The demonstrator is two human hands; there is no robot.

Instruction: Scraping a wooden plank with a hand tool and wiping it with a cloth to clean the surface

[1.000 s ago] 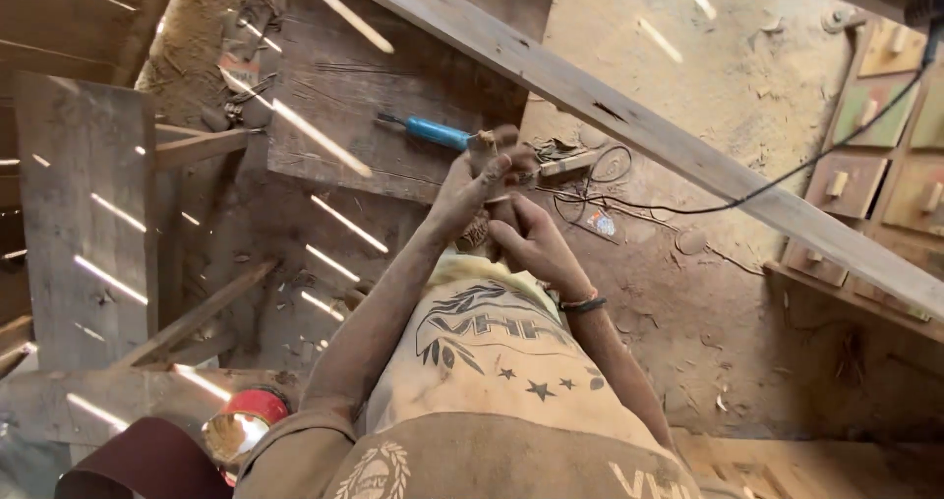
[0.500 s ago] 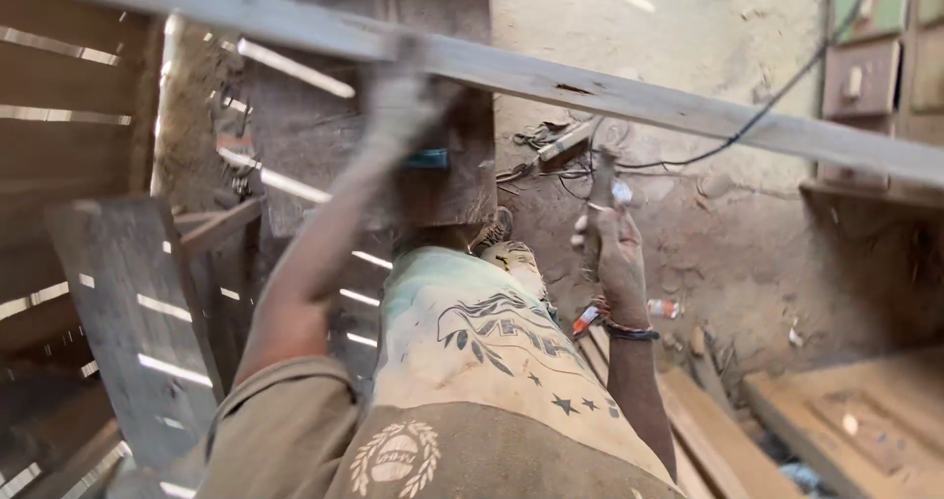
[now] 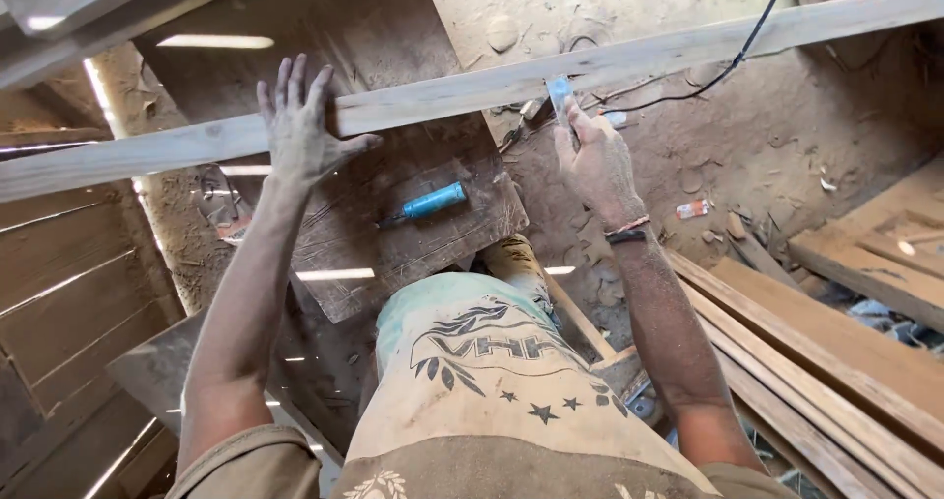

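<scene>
A long wooden plank [image 3: 462, 91] runs across the view at chest height. My left hand [image 3: 300, 125] lies flat on it, fingers spread, palm pressing its near edge. My right hand [image 3: 593, 160] is closed around a small pale, bluish tool [image 3: 560, 96] whose tip touches the plank. Below, a blue-handled screwdriver [image 3: 423, 204] lies on a dark wooden board [image 3: 393, 165]. My knee in dusty printed trousers [image 3: 472, 361] sits under both arms.
A black cable [image 3: 733, 61] crosses the plank and trails over the dusty earth floor. Several planks [image 3: 826, 361] are stacked at the lower right. Slatted wooden panels [image 3: 69, 273] stand at the left. A small red and white scrap [image 3: 692, 209] lies on the ground.
Both hands have risen from near the board up to the plank. My left hand has spread flat on it and my right has brought the small tool to it.
</scene>
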